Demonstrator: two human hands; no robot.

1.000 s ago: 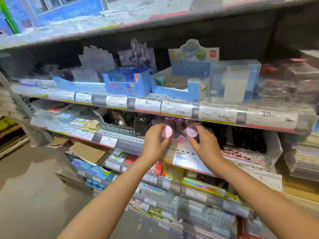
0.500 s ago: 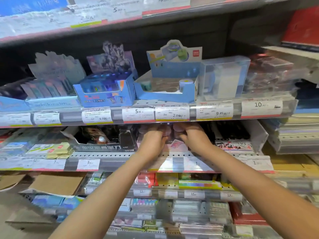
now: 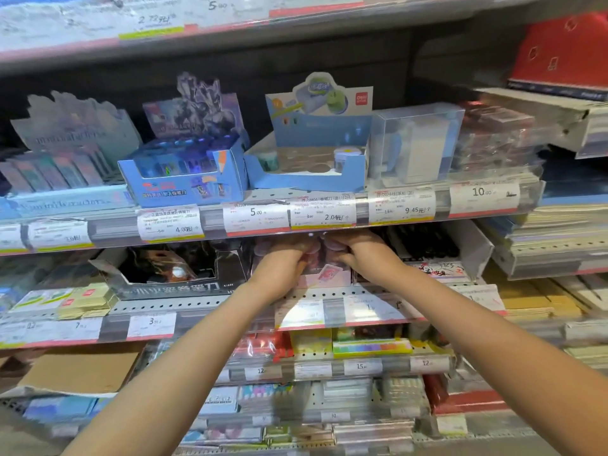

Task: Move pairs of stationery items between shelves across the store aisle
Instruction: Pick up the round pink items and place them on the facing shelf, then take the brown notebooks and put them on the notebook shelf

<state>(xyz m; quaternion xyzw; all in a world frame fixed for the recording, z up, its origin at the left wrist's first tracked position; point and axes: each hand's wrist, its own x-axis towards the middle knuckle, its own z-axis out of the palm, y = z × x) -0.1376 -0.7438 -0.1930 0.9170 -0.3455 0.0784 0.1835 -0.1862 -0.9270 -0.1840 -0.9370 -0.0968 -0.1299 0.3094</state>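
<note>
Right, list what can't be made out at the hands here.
- Head view: fingertips of left hand and right hand are hidden under the shelf edge above.
- Whether either hand holds a pink round item: blurred, shadowed.
- Pink box print: too small.

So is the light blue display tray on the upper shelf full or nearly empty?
Nearly empty: the light blue display tray shows mostly bare round slots, with one item at each end still standing.
</note>
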